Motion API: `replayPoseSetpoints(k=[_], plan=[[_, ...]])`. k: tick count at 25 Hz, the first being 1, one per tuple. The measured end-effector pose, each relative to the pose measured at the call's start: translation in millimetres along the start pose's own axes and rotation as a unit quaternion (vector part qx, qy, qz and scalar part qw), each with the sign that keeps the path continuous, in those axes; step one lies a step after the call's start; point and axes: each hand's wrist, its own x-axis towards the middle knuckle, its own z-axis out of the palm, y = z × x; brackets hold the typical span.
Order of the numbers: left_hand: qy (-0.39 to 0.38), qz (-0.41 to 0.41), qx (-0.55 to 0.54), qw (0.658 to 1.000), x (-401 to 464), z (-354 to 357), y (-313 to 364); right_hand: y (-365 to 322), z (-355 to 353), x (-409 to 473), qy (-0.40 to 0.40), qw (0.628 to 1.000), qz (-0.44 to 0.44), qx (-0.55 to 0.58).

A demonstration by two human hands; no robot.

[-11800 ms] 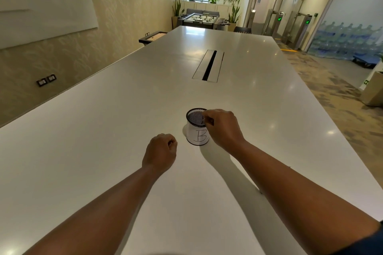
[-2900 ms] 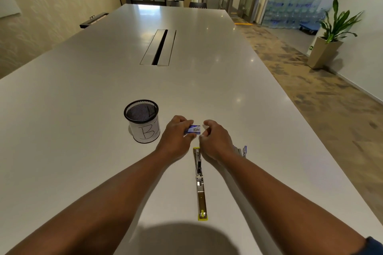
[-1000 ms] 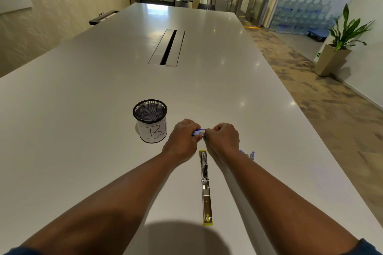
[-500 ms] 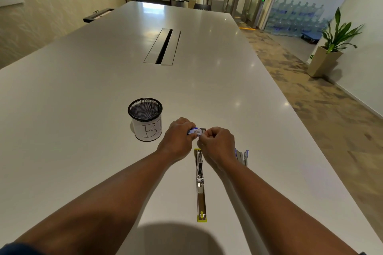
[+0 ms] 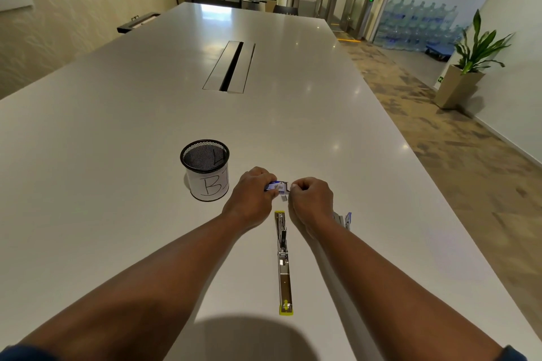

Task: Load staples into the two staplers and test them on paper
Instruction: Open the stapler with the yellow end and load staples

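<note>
A yellow-trimmed stapler (image 5: 284,261) lies swung fully open on the white table (image 5: 117,141), pointing away from me. Just beyond its far end my left hand (image 5: 251,196) grips a small blue staple box (image 5: 275,186). My right hand (image 5: 311,199) has its fingers curled at the box's right end and pinches something there that I cannot make out. A small grey piece (image 5: 284,198) lies on the table under the box. A second stapler with a blue end (image 5: 343,220) lies mostly hidden behind my right wrist.
A black mesh cup with a white label marked "B" (image 5: 206,170) stands left of my hands. A cable slot (image 5: 231,66) runs along the table's middle. The table's right edge drops to a patterned floor with a potted plant (image 5: 466,67).
Both hands stay together at the staple box while the head camera shifts a little. A small grey piece now lies on the table under the box.
</note>
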Motion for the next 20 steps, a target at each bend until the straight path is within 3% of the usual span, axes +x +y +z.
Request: replayPoseSetpoints(k=[20], plan=[[0.017,0.008,0.001,1.000,1.5,4.1,-6.3,-0.3,1.8,-5.2,-0.038,0.999,-0.029,0.012]])
